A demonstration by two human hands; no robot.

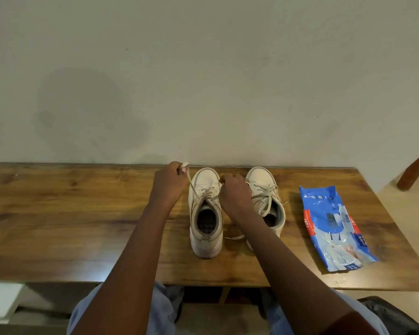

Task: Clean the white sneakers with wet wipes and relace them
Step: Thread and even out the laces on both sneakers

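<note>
Two white sneakers stand side by side on the wooden table, toes toward the wall. My left hand (168, 181) is up and to the left of the left sneaker (205, 213), gripping one end of its lace (192, 187), which runs taut down to the eyelets. Between the two shoes, my right hand (235, 193) pinches the other lace end close to the left sneaker's tongue. The right sneaker (267, 201) is laced, its lace ends lying loose, and my right forearm covers part of it. A blue pack of wet wipes (334, 228) lies flat on the table to the right.
The wooden table (82, 213) runs along a plain wall. A reddish wooden chair leg (415, 170) leans in at the far right. My knees in blue trousers show below the table's front edge, beside a white object at lower left.
</note>
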